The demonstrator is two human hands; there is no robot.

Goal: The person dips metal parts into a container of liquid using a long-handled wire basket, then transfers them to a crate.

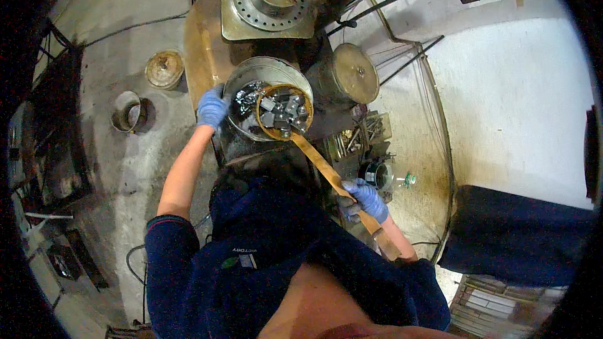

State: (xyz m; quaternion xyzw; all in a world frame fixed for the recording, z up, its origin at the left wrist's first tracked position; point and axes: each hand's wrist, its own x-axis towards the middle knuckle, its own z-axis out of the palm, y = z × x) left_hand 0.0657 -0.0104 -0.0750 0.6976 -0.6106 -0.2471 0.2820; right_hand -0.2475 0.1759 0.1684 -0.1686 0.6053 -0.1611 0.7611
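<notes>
Blue-gloved right hand [365, 200], grip around the flat basket handle [319, 164]; left hand [213, 109] at the tub rim [266, 63], grip unclear.

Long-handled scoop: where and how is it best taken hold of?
Likely by the flat handle, from the person's right, where the right hand holds it: the long strip slants down-right beyond the bucket, while the round basket holds metal pieces.
</notes>
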